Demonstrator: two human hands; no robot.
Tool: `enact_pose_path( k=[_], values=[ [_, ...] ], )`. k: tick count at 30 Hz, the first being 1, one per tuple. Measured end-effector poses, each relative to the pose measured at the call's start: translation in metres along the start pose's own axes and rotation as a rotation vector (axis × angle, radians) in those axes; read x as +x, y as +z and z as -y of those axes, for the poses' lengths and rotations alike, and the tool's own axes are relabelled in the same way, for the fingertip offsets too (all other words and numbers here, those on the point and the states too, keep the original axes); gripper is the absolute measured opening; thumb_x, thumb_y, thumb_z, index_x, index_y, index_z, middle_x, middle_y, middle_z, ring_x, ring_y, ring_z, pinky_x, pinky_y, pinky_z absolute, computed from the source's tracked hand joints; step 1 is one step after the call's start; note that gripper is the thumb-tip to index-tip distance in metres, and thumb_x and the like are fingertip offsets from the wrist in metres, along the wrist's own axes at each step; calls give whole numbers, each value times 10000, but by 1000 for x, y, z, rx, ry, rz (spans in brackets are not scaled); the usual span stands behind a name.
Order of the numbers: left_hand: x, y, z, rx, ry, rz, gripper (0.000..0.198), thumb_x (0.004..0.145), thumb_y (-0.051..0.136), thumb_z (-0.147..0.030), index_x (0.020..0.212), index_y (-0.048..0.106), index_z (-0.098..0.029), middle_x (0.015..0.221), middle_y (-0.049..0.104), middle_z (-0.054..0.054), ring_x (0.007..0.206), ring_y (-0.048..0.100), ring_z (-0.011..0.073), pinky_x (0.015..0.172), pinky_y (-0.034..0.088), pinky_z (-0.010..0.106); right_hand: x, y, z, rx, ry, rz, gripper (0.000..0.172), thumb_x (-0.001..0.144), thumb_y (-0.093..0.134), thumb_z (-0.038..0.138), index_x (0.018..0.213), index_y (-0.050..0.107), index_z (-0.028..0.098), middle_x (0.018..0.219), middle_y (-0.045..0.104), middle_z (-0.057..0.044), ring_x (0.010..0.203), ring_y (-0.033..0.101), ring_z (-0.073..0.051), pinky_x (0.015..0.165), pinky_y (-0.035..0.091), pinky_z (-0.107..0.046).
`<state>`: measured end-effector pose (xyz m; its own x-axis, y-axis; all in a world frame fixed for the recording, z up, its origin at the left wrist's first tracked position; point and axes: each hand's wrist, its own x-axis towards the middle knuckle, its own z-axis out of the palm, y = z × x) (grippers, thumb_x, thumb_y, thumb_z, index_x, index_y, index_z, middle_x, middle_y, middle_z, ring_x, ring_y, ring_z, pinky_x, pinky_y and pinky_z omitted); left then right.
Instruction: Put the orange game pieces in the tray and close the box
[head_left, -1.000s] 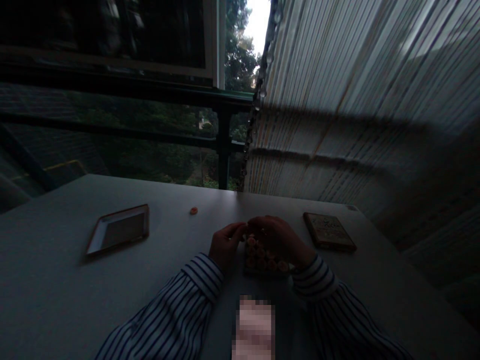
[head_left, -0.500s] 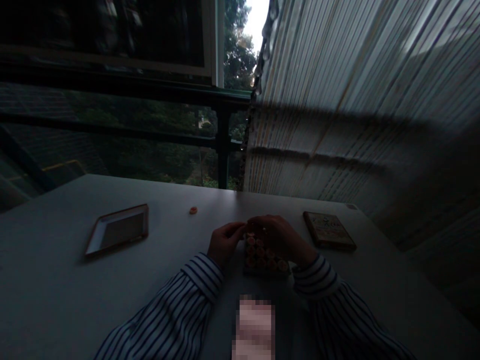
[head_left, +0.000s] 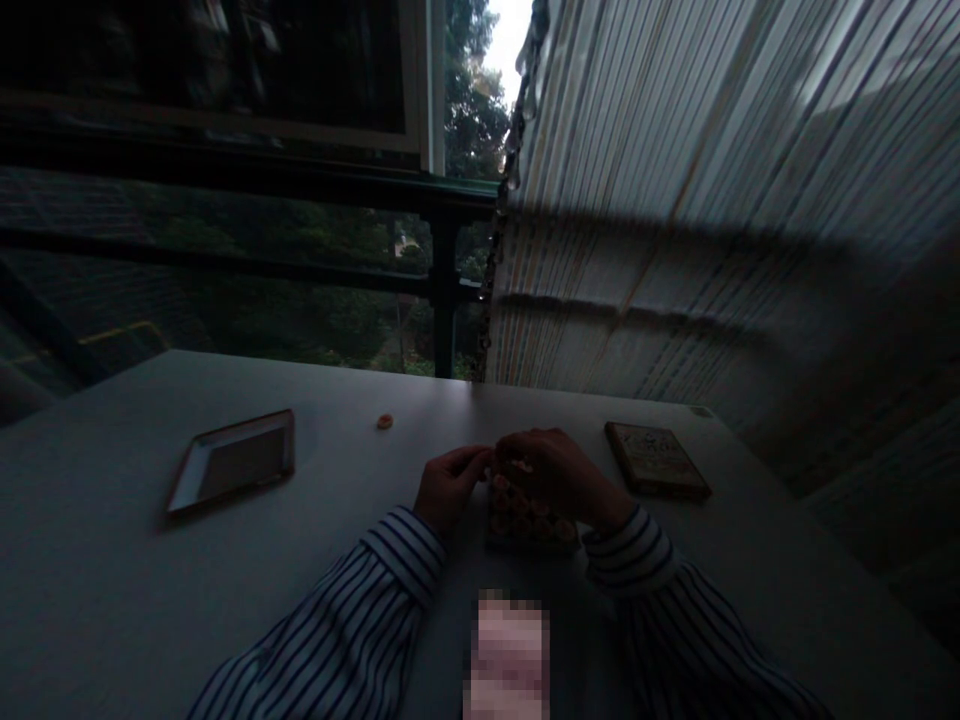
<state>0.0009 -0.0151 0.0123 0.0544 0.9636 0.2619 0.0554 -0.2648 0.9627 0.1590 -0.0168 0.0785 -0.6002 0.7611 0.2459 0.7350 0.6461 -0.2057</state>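
Round wooden discs, like Chinese chess pieces point(head_left: 520, 505), sit in rows in a small box point(head_left: 532, 546) in front of me. At the box's far left corner my left hand point(head_left: 444, 488) is closed, thumb and fingers pinched together. My right hand point(head_left: 562, 475) arches over the far right part of the box, its fingertips bent down and meeting those of the left. Whatever lies between the fingertips is too dark and small to make out. The right hand hides some of the discs.
One loose disc point(head_left: 385, 422) lies farther back on the white table point(head_left: 337, 580). To the left is a shallow open tray or lid point(head_left: 234, 462); to the right, a flat box with printed characters point(head_left: 657, 460). A railing point(head_left: 444, 260) and striped curtain point(head_left: 637, 180) stand behind the table.
My right fingers have shifted slightly over the far row of discs. The left hand stays nearly still, and the things on the table have not moved.
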Motion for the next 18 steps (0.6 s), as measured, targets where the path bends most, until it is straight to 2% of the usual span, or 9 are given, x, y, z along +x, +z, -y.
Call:
enact_pose_path(
  k=[4, 11, 18],
  values=[
    [0, 0, 2, 13, 3, 6, 268, 734, 529, -350, 829, 653, -133, 758, 661, 42, 594, 561, 117, 584, 473, 230, 0, 0, -1, -41, 20, 10, 159, 799, 498, 286, 893, 581, 187, 826, 634, -42, 750, 568, -134, 668, 336, -243],
    [2, -1, 16, 145, 39, -51, 293, 745, 506, -376, 872, 644, -151, 851, 663, 60, 768, 599, 169, 712, 473, 285, -1, -3, -5, -76, 42, 18, 179, 808, 482, 314, 896, 586, 198, 820, 643, -35, 755, 577, -122, 671, 345, -229],
    [2, -3, 21, 296, 25, 35, 303, 750, 484, -371, 912, 634, -163, 902, 657, 63, 775, 601, 171, 702, 475, 290, -5, -10, -14, -104, 94, 68, 201, 798, 480, 293, 931, 601, 204, 832, 651, -44, 765, 593, -143, 657, 368, -231]
  ],
)
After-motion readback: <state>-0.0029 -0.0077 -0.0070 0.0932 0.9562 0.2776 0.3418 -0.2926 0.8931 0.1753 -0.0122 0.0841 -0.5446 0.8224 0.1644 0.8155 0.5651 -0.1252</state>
